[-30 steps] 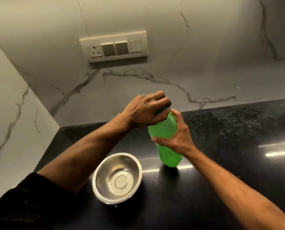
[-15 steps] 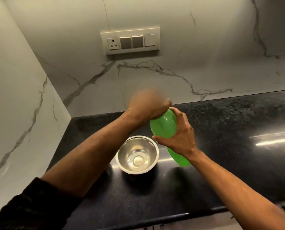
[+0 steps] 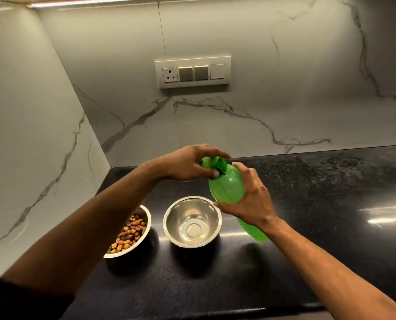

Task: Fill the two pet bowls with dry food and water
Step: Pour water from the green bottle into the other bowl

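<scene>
Centre frame: right hand (image 3: 250, 204) clamps translucent green plastic bottle (image 3: 227, 188); left hand (image 3: 192, 162) pinches its flip cap (image 3: 217, 163). Kibble-filled steel bowl (image 3: 132, 232) done. Next, likely: tilt over empty steel bowl (image 3: 192, 221) on black surface (image 3: 307, 227).

A kitchen corner with a glossy black speckled stone countertop (image 3: 319, 204) that reflects bright streaks of light on its right side. White marble-look wall panels (image 3: 284, 65) with thin grey veins rise behind and to the left, meeting in a corner. A cream switch plate (image 3: 192, 72) with one socket sits on the back wall. A warm light strip (image 3: 88, 1) glows along the top edge.
</scene>
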